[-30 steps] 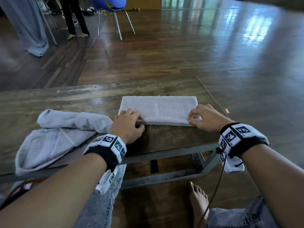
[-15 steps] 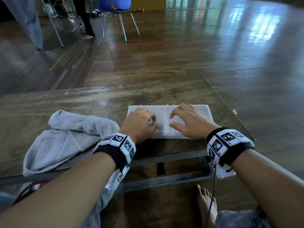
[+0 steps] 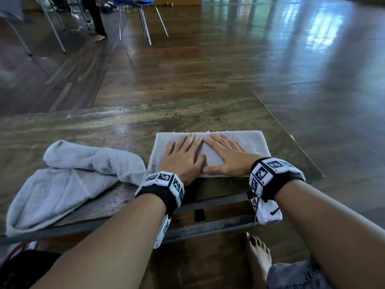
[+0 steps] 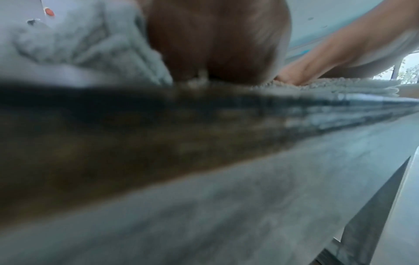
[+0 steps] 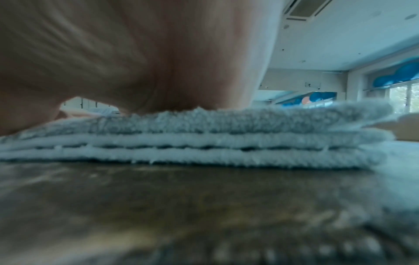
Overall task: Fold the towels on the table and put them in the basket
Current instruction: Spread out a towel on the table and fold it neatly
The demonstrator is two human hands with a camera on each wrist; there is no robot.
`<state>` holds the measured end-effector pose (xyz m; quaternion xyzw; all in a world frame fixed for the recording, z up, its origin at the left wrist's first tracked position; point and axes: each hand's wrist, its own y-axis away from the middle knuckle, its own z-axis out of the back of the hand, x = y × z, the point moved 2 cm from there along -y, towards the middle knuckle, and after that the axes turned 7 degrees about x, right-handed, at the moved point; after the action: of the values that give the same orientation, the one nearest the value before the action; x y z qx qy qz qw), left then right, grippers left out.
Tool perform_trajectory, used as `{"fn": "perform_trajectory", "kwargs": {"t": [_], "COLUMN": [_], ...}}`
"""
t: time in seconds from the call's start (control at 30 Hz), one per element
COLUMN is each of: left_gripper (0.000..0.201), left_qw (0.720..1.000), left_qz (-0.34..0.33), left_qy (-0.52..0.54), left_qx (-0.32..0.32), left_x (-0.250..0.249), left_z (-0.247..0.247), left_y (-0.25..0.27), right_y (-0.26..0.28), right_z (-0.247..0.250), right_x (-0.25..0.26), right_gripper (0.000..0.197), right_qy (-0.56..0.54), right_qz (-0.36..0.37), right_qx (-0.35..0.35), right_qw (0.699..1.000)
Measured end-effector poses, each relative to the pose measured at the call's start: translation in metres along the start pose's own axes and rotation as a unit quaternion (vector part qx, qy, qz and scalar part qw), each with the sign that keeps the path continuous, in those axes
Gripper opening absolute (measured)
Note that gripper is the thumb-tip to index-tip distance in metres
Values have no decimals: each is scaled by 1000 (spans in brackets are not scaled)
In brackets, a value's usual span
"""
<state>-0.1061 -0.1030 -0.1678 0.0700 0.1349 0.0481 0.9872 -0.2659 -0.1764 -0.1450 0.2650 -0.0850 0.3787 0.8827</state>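
Observation:
A pale grey folded towel (image 3: 250,140) lies flat near the right end of the wooden table (image 3: 104,126). My left hand (image 3: 183,151) and right hand (image 3: 225,151) press on it side by side, fingers straight and spread, thumbs nearly touching. The right wrist view shows the folded towel (image 5: 204,141) from its edge, in three layers, under my palm. A second, loose towel (image 3: 73,174) lies crumpled to the left, partly over the near table edge; in the left wrist view this crumpled towel (image 4: 75,44) is beside my left hand (image 4: 217,41). No basket is in view.
The table's right edge (image 3: 291,138) is close to the folded towel. Beyond it lies bare wooden floor. A blue chair (image 3: 141,9) and a standing person's legs (image 3: 95,17) are at the far left. My bare foot (image 3: 258,257) rests under the table.
Both hands moved from the towel's near edge and ends to its middle; their fingers went from curled to flat and spread on top.

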Motion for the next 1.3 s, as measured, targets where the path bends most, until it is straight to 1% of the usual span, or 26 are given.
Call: {"fn": "perform_trajectory", "kwargs": {"t": [0.13,0.23,0.37,0.53,0.63,0.8,1.0,1.2,1.3], "left_gripper": [63,65,71,80,85,89,87,89,89], "left_qw": [1000,1000,998,996,995,992,991,991,992], "left_qz": [14,27,61,86,102,124,124,122,121], "left_qy": [-2,-5,-2,-3,-2,28,36,36,39], "left_qx": [-1,-1,-1,-1,3,16,28,28,22], "left_x": [3,6,10,14,18,24,25,25,26], "left_z": [-1,-1,2,3,4,5,9,9,9], "left_y": [2,6,11,14,15,18,20,22,22], "right_y": [1,0,-1,3,6,14,26,40,41], "right_z": [2,0,-1,2,3,4,7,11,14], "right_x": [-5,-8,-16,-26,-30,-33,-31,-40,-44], "right_gripper": [110,117,126,141,142,145,148,156,150], "right_qy": [-7,-10,-2,0,-2,-15,-15,-22,-5], "right_qz": [-12,-32,-55,-82,-95,-117,-148,-184,-203], "right_qx": [11,2,-3,-4,-6,5,15,51,68], "right_qw": [1000,999,998,997,995,993,989,981,977]}}
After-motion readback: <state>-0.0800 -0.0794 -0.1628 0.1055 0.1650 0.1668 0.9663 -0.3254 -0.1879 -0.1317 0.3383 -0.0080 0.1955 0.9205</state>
